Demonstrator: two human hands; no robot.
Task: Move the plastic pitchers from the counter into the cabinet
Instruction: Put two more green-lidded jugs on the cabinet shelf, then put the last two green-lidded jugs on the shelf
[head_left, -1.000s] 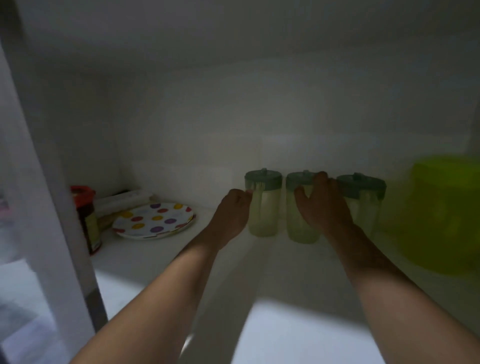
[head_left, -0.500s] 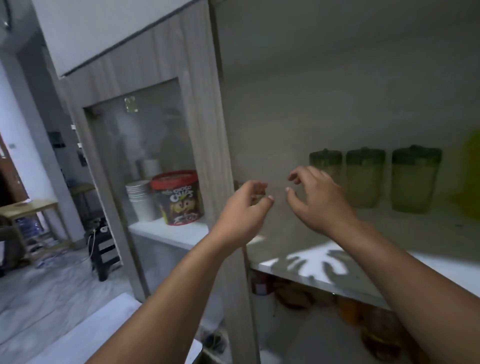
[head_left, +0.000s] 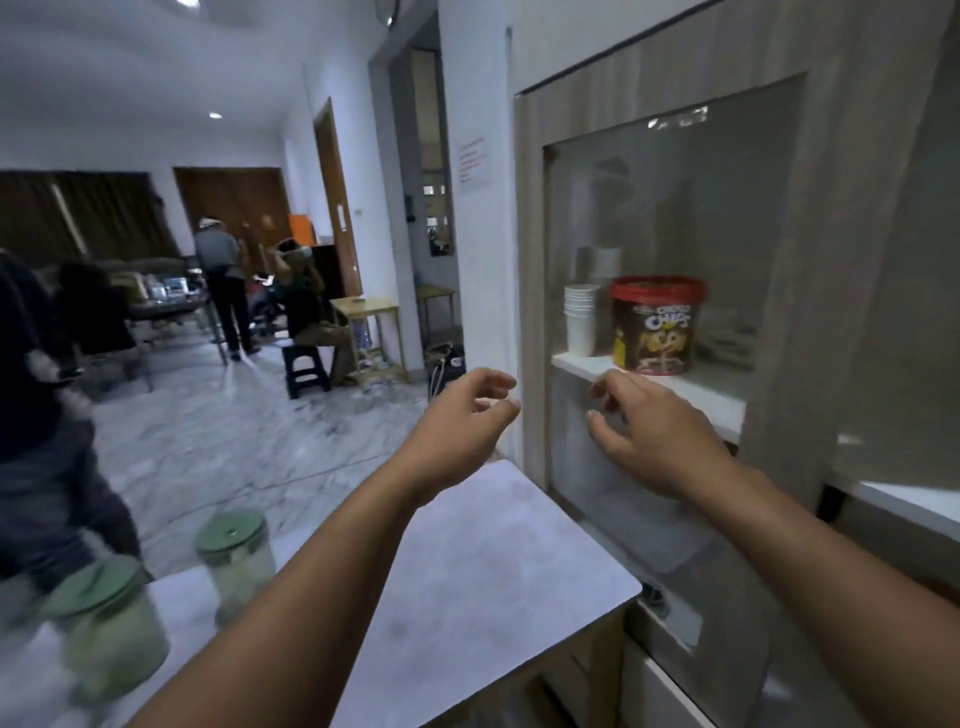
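Two clear plastic pitchers with green lids stand on the grey counter (head_left: 498, 551) at the lower left: the nearer pitcher (head_left: 111, 629) and the farther pitcher (head_left: 236, 564). Both are blurred. My left hand (head_left: 462, 423) hovers above the counter's far end, fingers loosely curled and apart, holding nothing. My right hand (head_left: 649, 431) is in front of the cabinet's glass door (head_left: 675, 218), fingers apart and empty. The pitchers inside the cabinet are out of view.
Behind the glass, a shelf (head_left: 691, 387) holds stacked white cups (head_left: 581, 319) and a red-lidded chocolate cereal tub (head_left: 655, 325). Several people are in the room to the left, one dark-clothed person (head_left: 36, 395) close by. A black stool (head_left: 306, 366) stands on the marble floor.
My view has swung left, away from the open cabinet shelf with three pitchers to the counter. Both hands came out of the cabinet and are empty, moving left.
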